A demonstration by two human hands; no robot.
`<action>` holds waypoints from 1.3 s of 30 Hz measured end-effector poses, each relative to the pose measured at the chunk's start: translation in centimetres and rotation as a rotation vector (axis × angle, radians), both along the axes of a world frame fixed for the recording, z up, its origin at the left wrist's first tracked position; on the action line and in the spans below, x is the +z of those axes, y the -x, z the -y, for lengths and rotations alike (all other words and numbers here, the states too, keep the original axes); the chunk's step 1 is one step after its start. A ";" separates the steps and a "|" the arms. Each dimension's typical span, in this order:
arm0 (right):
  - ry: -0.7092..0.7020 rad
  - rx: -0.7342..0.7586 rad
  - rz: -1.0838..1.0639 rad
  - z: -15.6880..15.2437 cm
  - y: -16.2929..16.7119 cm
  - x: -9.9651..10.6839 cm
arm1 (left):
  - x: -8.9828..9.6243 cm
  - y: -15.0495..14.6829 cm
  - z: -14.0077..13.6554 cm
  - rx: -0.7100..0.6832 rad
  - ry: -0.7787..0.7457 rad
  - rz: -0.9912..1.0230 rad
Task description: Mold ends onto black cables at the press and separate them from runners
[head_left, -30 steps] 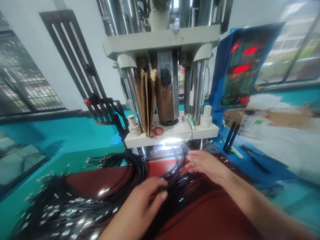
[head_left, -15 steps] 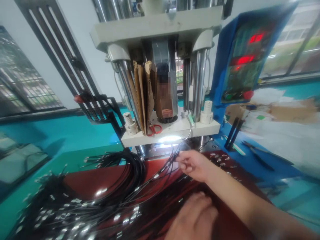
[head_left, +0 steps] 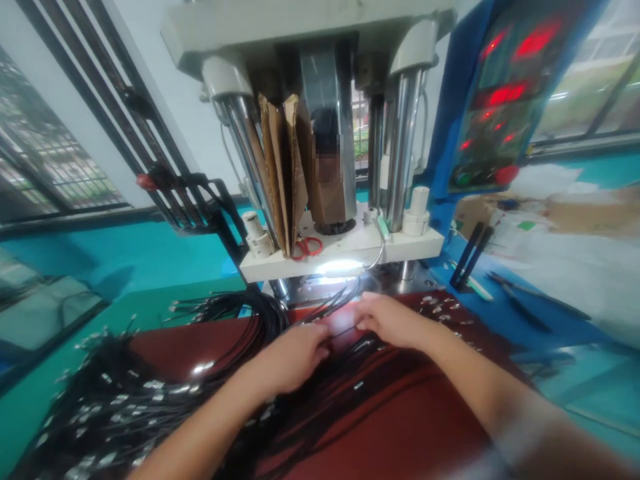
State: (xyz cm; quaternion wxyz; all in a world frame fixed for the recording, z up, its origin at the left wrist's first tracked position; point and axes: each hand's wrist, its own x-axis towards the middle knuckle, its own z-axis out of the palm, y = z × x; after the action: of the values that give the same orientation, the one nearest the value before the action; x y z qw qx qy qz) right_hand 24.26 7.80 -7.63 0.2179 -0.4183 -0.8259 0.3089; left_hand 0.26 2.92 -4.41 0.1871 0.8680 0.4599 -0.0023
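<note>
My right hand [head_left: 390,321] is closed in a pinch on a thin black cable [head_left: 346,331], just in front of the lit gap under the machine's lower plate. To its left, my left hand [head_left: 295,355] is also closed, its thumb and fingertips together at the same cable; the exact grip is blurred. A few more cable strands [head_left: 327,308] run from behind the left hand up to the lit gap. Beneath both hands, a heap of black cables [head_left: 320,393] with small shiny metal ends lies across the dark red tabletop [head_left: 395,427].
Above the hands stands a press with a white lower plate [head_left: 415,248], carrying folded cardboard [head_left: 281,180] and red-handled scissors [head_left: 307,248]. A coiled cable bundle [head_left: 265,310] lies at left. Pliers [head_left: 520,303] rest on the blue surface at right, below a control panel [head_left: 495,113].
My left hand has come up from the bottom middle to the cable, left of my right hand. The right hand stays near the lit gap. More red lights show on the panel.
</note>
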 end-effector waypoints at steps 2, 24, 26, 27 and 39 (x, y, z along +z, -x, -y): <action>-0.049 0.013 0.045 0.2 -0.3 0.5 | 1.1 0.0 -0.7 -0.074 0.197 0.019; -0.063 0.175 0.114 2.0 0.6 2.0 | 0.6 1.2 -1.0 0.024 0.440 0.227; -0.024 0.219 0.121 2.1 0.5 2.0 | 0.6 0.8 -0.7 0.017 0.357 0.207; -0.003 0.246 0.127 2.0 0.5 2.0 | 0.5 0.6 -0.5 0.009 0.313 0.202; 0.021 0.215 0.175 1.7 0.9 1.2 | 0.1 0.4 -0.6 0.033 0.298 0.171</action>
State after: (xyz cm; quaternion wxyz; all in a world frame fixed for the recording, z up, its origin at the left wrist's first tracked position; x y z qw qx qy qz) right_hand 23.38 6.11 -6.47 0.1063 -0.3548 -0.8786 0.3016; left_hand -0.11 3.50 -4.34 0.3521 0.8202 0.4509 0.0066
